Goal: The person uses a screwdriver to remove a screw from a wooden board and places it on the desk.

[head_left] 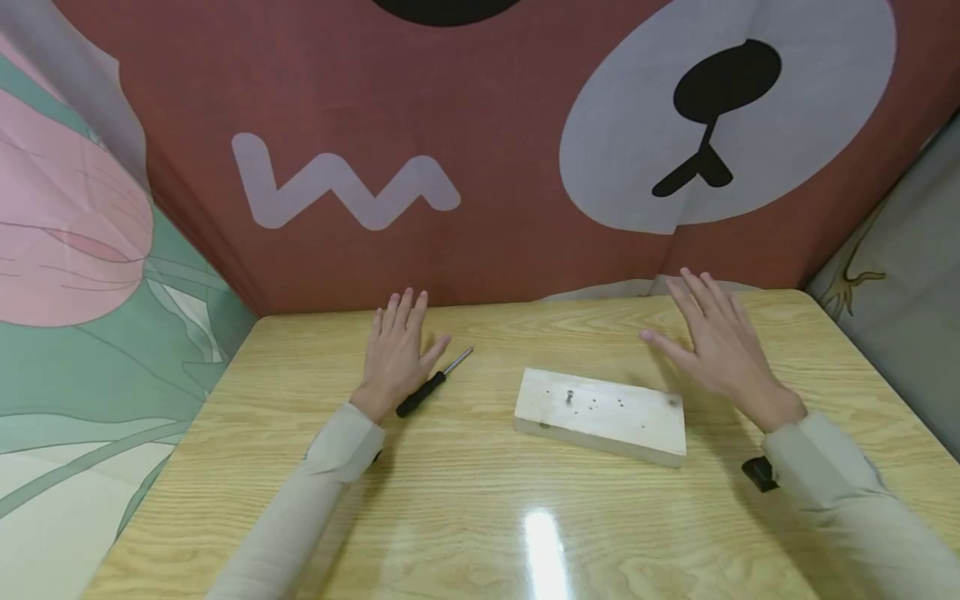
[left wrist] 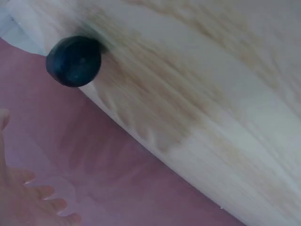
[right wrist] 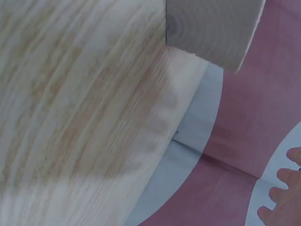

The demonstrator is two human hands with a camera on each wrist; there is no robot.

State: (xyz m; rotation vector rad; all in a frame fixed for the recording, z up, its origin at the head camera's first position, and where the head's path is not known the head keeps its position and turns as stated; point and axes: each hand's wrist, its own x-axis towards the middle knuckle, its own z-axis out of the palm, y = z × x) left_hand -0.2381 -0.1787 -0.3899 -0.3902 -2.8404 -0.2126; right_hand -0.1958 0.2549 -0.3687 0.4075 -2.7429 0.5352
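Now, the danger sits right beside the left hand point(head_left: 393, 357): a black-handled screwdriver point(head_left: 422, 394) lies just past its thumb, and a careless sweep sideways could set that rounded handle rolling. Between the hands, nearer the right hand point(head_left: 716, 346) and a little closer to the person, lies the wooden block point(head_left: 600, 417); a clumsy drop of the right wrist might knock its near end askew. And look at the small screw point(head_left: 570, 397) standing up from the block, on the side toward the left hand: if it's only loosely seated, a bump could tip it, though from up here I can't tell how deep it goes. As for the hands, both are released, fingers extended, thumbs spread wide, gripping nothing, the left beside the screwdriver, the right beyond the block's right end, clear of it.
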